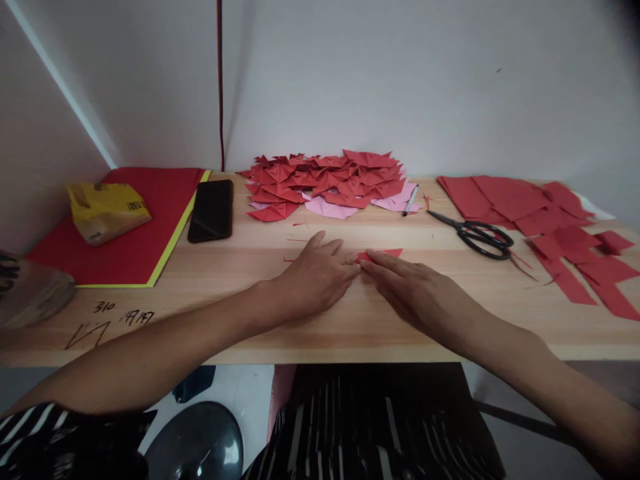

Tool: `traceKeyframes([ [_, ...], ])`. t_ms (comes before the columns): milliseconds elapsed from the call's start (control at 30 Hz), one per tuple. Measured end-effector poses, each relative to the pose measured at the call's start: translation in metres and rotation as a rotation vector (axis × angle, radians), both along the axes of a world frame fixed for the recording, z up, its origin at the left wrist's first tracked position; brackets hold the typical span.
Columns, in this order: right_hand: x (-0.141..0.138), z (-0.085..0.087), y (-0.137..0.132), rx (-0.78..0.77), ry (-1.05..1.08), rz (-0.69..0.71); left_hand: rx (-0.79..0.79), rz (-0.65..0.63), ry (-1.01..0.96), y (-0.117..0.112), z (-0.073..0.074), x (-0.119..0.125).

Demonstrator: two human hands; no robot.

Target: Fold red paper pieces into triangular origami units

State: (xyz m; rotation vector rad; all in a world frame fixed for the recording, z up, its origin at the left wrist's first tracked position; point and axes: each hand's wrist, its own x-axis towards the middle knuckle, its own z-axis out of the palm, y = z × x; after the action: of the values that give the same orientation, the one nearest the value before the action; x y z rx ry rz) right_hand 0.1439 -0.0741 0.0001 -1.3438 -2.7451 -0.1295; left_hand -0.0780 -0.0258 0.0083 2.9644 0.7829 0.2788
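A small folded piece of red paper [394, 254] lies on the wooden table, mostly covered by my hands. My left hand [320, 277] rests at its left end, fingers stretched and spread, the foremost fingertips touching the paper. From the right, my right hand [420, 287] lies with its fingers extended along the paper, pressing it down. The fingertips of both hands almost meet over it. How the paper is folded underneath is hidden. Just behind, a heap of folded red paper pieces [330, 177] sits against the wall, with pink folded pieces [330, 206] under it.
Black-handled scissors [483, 239] and a pen [411, 200] lie beyond my right hand. Red paper sheets [515, 200] and cut strips [565, 273] spread at the right. Leftward are a phone [211, 211], a large red sheet [165, 200], and a yellow packet [107, 210].
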Motion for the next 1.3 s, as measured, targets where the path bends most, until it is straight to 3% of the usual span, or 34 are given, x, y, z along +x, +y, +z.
traceKeyframes([
  [100,0.000,-0.001,-0.003,-0.005,-0.029,-0.035,-0.008,0.009,-0.002,-0.001,0.002,0.001],
  [333,0.011,-0.012,-0.011,0.109,-0.082,-0.274,0.004,0.012,0.003,-0.003,0.002,0.001],
  [467,0.001,-0.007,-0.015,0.157,-0.011,-0.248,0.007,0.007,-0.011,-0.004,0.001,0.001],
  [600,-0.021,-0.004,-0.018,0.071,0.061,-0.108,0.020,0.005,-0.016,-0.003,-0.003,0.001],
  [733,-0.024,-0.011,-0.018,0.056,0.052,-0.161,0.025,0.001,-0.010,-0.002,-0.004,0.001],
  [1033,0.010,-0.015,-0.017,0.130,-0.034,-0.338,0.036,0.001,-0.016,-0.001,-0.004,0.002],
  [1200,-0.014,-0.013,-0.025,0.031,0.015,-0.173,0.030,0.012,-0.013,-0.001,-0.008,0.002],
  [1300,-0.024,-0.013,-0.028,-0.016,0.044,-0.174,0.038,0.011,-0.014,0.000,-0.009,0.002],
])
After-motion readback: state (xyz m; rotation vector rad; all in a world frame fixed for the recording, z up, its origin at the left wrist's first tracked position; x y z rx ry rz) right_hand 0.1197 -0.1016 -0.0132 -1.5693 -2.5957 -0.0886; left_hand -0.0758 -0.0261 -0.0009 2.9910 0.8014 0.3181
